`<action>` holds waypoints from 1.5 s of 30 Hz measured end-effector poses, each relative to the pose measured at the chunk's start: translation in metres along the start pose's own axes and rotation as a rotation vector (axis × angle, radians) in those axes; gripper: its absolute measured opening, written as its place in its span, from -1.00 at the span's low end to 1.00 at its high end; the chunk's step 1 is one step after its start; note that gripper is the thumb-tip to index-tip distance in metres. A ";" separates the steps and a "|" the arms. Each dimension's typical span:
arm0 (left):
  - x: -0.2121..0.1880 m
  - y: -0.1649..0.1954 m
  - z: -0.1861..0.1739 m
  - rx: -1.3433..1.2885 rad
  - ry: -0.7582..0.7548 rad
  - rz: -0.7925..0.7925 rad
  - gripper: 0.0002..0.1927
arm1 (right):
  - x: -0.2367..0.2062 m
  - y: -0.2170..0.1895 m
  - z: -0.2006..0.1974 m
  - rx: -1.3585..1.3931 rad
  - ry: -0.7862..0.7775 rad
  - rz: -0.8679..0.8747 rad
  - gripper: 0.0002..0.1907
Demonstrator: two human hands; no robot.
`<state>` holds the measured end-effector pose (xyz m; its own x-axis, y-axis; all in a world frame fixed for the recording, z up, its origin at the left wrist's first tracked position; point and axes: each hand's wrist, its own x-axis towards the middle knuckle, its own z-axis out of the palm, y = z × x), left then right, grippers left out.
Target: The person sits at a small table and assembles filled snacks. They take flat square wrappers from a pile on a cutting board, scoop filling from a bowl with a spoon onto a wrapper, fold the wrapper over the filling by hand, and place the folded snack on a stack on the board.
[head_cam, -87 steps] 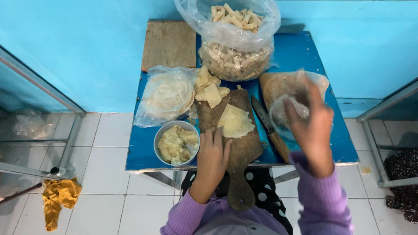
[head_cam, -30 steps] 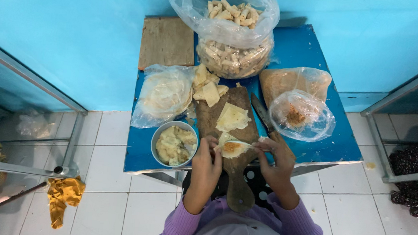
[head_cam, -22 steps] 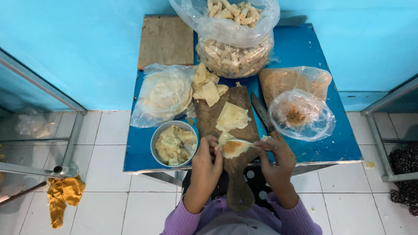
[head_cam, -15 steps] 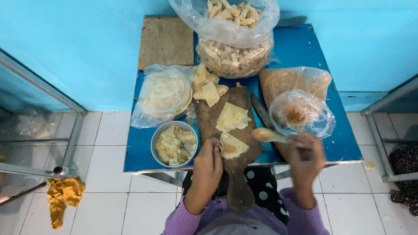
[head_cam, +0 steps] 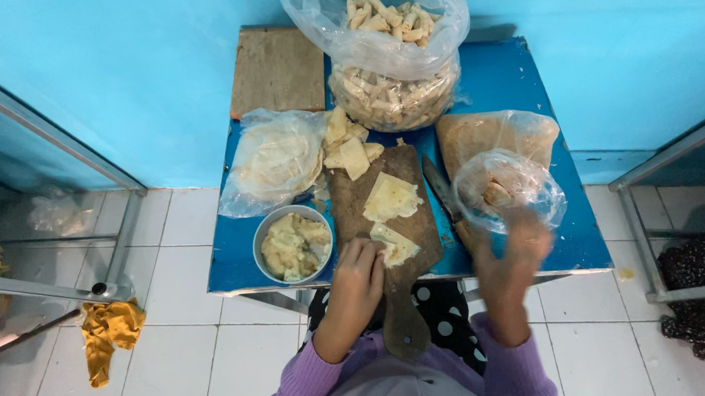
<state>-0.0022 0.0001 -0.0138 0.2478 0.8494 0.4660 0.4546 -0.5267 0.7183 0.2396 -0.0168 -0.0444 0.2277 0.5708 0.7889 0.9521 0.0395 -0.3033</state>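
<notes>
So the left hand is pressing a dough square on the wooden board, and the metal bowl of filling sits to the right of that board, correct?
Not quite. In the head view the metal bowl of filling sits to the left of the wooden board, not the right. The rest holds: the left hand rests on a dough square on that board.

Single view only, head-mounted. It looks almost straight down from above the person's hood onto the small blue surface (head_cam: 534, 78), which stands against the turquoise wall (head_cam: 115, 49) at frame top. Range is moderate: the whole surface, surrounding white floor tiles (head_cam: 184, 352) and both forearms fit in frame.
</notes>
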 end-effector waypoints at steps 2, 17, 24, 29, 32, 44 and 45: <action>0.000 0.001 -0.001 0.023 -0.003 0.019 -0.85 | -0.013 -0.026 0.002 0.208 -0.114 -0.003 -0.51; -0.002 0.000 0.002 0.051 0.008 0.038 -0.85 | -0.015 -0.078 0.014 0.549 -0.359 0.225 -0.47; -0.001 -0.003 0.005 0.074 0.011 0.058 -0.81 | -0.021 -0.085 0.022 0.565 -0.293 -0.011 -0.47; -0.002 -0.005 0.006 0.077 -0.018 0.037 -0.80 | -0.027 -0.082 0.024 0.543 -0.342 -0.128 -0.48; -0.004 -0.004 0.005 0.069 -0.016 0.037 -0.82 | -0.025 -0.080 0.020 0.590 -0.391 -0.119 -0.50; 0.001 0.002 -0.017 0.080 -0.104 0.140 -0.78 | 0.004 -0.046 0.014 0.638 -0.597 -0.320 -0.51; 0.001 0.002 -0.017 0.087 -0.112 0.152 -0.77 | 0.004 -0.044 0.017 0.628 -0.594 -0.327 -0.52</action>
<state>-0.0158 -0.0007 -0.0026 0.4108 0.7613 0.5016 0.4755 -0.6484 0.5945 0.1947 -0.0017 -0.0368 -0.3406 0.7728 0.5355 0.6253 0.6115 -0.4848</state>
